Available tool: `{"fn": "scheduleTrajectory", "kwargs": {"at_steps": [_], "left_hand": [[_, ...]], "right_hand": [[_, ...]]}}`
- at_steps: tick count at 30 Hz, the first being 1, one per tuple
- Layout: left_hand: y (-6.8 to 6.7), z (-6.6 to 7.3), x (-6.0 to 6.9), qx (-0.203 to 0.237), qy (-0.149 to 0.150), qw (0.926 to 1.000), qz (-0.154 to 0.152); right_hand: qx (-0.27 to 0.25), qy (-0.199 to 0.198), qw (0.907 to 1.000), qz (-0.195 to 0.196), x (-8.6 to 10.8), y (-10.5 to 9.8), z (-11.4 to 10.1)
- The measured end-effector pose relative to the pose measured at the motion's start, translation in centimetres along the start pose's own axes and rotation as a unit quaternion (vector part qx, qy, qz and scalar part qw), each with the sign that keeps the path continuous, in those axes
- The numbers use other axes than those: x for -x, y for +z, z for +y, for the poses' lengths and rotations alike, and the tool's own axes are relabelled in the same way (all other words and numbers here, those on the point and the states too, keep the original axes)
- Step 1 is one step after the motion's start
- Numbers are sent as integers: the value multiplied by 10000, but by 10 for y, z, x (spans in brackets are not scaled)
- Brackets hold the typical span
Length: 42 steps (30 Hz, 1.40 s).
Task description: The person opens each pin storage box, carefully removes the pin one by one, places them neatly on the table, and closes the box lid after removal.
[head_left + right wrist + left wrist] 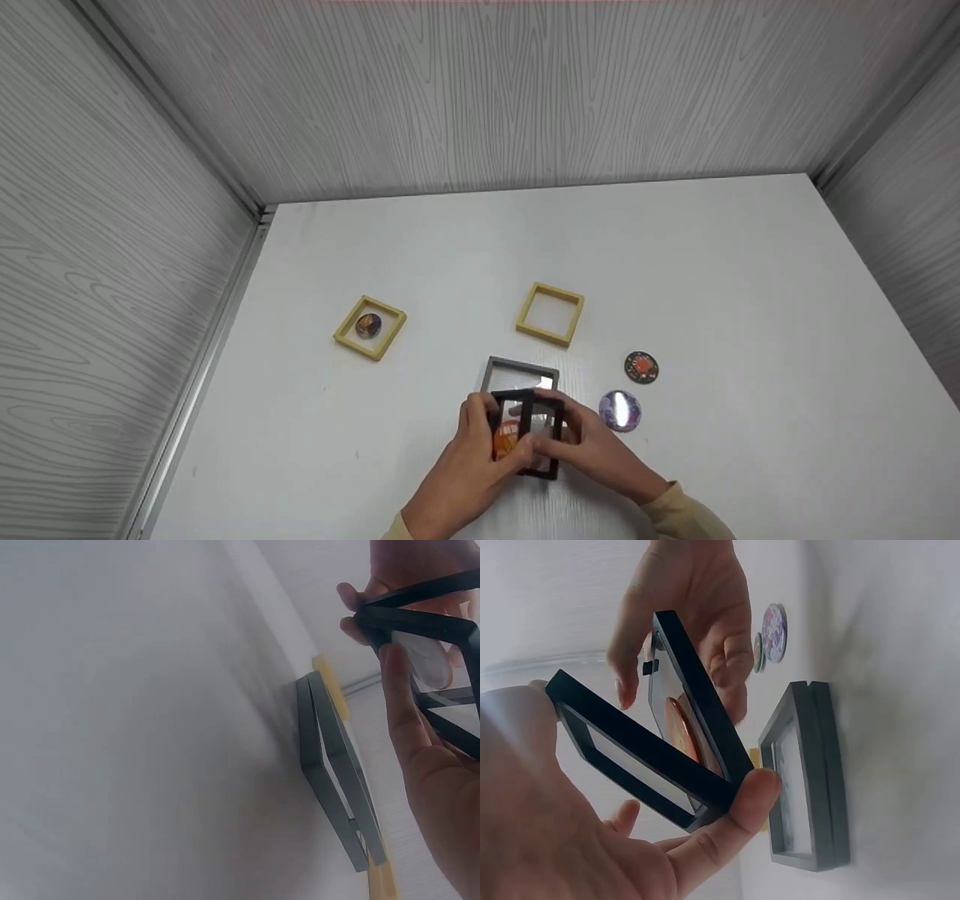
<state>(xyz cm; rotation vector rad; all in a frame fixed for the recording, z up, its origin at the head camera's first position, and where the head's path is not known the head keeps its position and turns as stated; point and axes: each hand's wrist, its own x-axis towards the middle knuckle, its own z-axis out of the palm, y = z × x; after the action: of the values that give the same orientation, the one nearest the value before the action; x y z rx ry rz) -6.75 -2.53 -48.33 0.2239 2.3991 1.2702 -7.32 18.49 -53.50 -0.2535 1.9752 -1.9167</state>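
A black hinged display frame is held above the table's front part, its two halves partly spread in a V. The left hand grips it from the left, fingers and thumb at its edges. From the other side the right hand holds it. Between the halves sits an orange round badge against clear film; in the right wrist view a pale disc shows there. Just behind the hands lies a grey display frame, partly hidden by them in the head view.
On the white table, a yellow frame at left surrounds a dark round badge. Another yellow frame lies farther back. Right of the hands are a purple badge and a black-and-red badge. Wood-grain panels enclose the table.
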Motion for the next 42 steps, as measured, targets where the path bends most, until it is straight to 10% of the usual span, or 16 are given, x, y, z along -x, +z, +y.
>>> {"fn": "scheduleTrajectory", "kwargs": {"at_steps": [7, 17, 42], "left_hand": [[-9, -11, 5, -72, -164, 9996, 213], [-36, -31, -11, -270, -320, 9970, 650], [-50, -58, -33, -293, -570, 9928, 1008]], "right_hand": [[911, -433, 9948, 107, -10, 17, -7], [3191, -1433, 9368, -47, -50, 38, -24], [4342, -1580, 8865, -226, -100, 56, -5]]}}
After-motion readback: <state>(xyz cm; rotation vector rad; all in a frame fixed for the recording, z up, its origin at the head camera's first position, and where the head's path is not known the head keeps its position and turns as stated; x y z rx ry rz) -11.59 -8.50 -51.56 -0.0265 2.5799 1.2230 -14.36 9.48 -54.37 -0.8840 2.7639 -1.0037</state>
